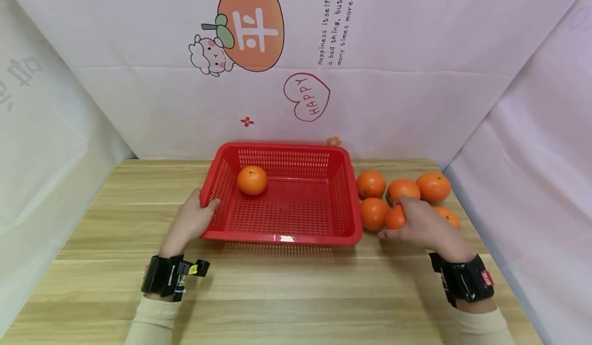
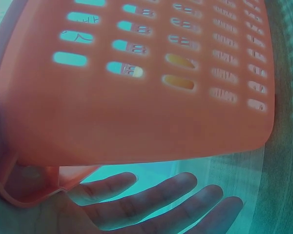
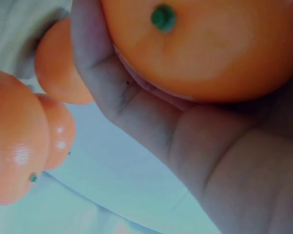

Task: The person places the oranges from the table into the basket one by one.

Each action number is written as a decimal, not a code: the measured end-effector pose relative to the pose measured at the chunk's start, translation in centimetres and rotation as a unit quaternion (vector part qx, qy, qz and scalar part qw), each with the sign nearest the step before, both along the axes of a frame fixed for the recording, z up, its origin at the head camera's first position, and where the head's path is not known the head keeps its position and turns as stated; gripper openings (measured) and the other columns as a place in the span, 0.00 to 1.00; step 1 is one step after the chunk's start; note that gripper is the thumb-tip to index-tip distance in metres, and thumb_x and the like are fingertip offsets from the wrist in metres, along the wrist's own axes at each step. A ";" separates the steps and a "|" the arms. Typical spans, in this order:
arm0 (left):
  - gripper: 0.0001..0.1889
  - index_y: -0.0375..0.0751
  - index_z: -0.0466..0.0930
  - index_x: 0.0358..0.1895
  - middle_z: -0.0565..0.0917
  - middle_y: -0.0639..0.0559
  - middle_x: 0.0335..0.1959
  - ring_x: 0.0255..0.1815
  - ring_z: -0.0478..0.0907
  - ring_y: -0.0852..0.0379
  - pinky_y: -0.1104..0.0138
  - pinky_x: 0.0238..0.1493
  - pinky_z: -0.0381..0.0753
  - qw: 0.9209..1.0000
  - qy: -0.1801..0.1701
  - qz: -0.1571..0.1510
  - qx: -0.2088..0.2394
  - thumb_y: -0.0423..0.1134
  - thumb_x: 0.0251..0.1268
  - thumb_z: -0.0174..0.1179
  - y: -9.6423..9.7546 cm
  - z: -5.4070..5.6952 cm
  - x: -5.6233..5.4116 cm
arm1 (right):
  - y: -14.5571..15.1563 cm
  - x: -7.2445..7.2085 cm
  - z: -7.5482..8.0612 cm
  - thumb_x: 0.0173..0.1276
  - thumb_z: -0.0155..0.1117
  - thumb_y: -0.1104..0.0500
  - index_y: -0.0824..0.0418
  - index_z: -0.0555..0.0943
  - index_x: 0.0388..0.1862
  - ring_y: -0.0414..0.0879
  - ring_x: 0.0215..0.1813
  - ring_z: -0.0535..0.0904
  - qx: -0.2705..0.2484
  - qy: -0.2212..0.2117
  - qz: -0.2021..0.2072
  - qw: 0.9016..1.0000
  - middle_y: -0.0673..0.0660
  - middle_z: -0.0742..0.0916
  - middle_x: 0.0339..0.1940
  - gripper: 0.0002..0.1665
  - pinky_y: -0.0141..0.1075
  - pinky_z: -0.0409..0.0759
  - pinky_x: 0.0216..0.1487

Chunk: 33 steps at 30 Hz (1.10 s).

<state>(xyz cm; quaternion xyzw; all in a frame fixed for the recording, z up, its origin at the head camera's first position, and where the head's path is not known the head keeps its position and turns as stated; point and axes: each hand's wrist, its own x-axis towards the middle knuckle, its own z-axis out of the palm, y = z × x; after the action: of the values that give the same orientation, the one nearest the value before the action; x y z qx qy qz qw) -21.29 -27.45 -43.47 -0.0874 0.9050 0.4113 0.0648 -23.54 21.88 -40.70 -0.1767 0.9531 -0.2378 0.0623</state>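
A red plastic basket (image 1: 287, 239) with slotted walls stands on the table, one orange (image 1: 252, 180) inside its left part. My left hand (image 1: 191, 217) holds the basket's left rim, with the thumb over the edge and the fingers outside; in the left wrist view those fingers (image 2: 151, 200) stretch along the outer wall. To the right of the basket, my right hand (image 1: 423, 224) grips an orange (image 1: 395, 217). The right wrist view shows this orange (image 3: 210, 53) close up, a green stem nub on it and the hand curved round its side.
More oranges lie around the right hand: one orange (image 1: 373, 214) close to the basket's right wall, others (image 1: 433, 187) farther back, and one partly hidden (image 1: 447, 216) behind the hand. The wooden table (image 1: 296, 293) meets a white printed cloth (image 1: 393, 108) at its back edge.
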 end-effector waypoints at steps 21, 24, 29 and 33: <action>0.29 0.33 0.60 0.75 0.81 0.33 0.58 0.51 0.85 0.43 0.63 0.42 0.80 1.000 0.000 0.005 0.006 0.50 0.85 0.46 -0.1 -0.1 0.0 | -3.0 -0.8 4.5 0.57 0.77 0.53 0.59 0.76 0.43 0.45 0.33 0.77 0.024 0.018 0.018 0.999 0.52 0.82 0.30 0.22 0.38 0.76 0.32; 0.29 0.33 0.60 0.75 0.81 0.33 0.58 0.51 0.84 0.43 0.62 0.42 0.80 1.000 0.000 0.004 0.004 0.50 0.85 0.46 -0.1 -0.1 0.0 | -3.6 -0.9 5.1 0.59 0.80 0.50 0.58 0.77 0.47 0.45 0.35 0.80 0.017 0.018 0.023 0.999 0.52 0.84 0.34 0.25 0.38 0.78 0.34; 0.28 0.33 0.61 0.74 0.82 0.33 0.58 0.50 0.85 0.44 0.63 0.42 0.80 1.000 0.001 0.005 0.008 0.50 0.85 0.47 -0.1 -0.1 0.0 | -4.9 -1.2 6.1 0.59 0.80 0.43 0.58 0.76 0.55 0.45 0.40 0.82 0.023 0.011 0.022 0.999 0.53 0.86 0.41 0.33 0.38 0.81 0.37; 0.27 0.33 0.62 0.73 0.82 0.33 0.57 0.49 0.85 0.44 0.63 0.41 0.80 1.000 0.004 0.006 0.007 0.49 0.85 0.47 -0.1 -0.1 0.1 | -6.0 -1.4 6.7 0.59 0.81 0.44 0.58 0.76 0.54 0.47 0.41 0.83 0.024 0.009 0.018 1.000 0.53 0.87 0.42 0.33 0.38 0.82 0.38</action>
<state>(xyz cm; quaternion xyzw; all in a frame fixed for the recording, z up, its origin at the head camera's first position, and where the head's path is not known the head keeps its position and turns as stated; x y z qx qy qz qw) -21.22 -27.56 -43.55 -0.0904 0.9016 0.4188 0.0593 -24.93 15.90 -33.99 -0.1942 0.9558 -0.2119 0.0622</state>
